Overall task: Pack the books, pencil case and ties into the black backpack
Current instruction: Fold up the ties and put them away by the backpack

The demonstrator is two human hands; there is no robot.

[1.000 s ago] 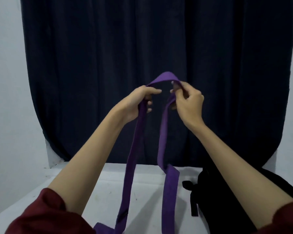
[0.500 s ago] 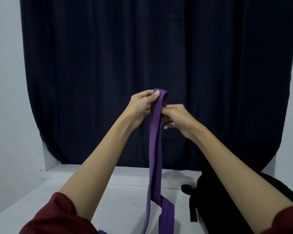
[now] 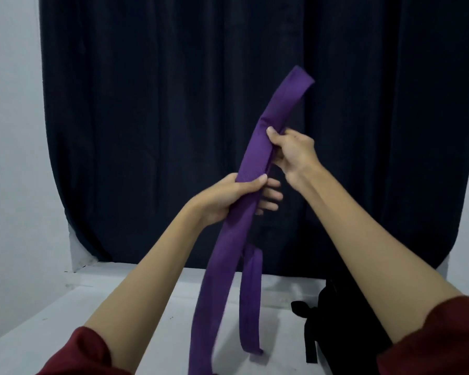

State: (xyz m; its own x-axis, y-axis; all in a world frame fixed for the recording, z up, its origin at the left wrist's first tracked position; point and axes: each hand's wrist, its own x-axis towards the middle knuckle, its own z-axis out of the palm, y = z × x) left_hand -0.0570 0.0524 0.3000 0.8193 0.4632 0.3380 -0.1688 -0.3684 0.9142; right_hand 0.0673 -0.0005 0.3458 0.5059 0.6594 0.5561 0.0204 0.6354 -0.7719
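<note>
A plain indoor room, likely in a home, arranged as a simple packing spot.

A dark navy curtain [image 3: 173, 117] hangs across a pale wall [image 3: 8, 131], behind a white table [image 3: 65, 315]. A black backpack [image 3: 344, 328] rests on the table's right side.

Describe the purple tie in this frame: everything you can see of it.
The purple tie is a long plain band of what looks like woven cloth, doubled over, its fold pointing up and right before the dark curtain. The right hand grips it below the fold; the left hand grips it lower down. Two strands hang over the white table: the wider runs out of frame, the narrower ends above the tabletop, left of the black backpack.
</note>
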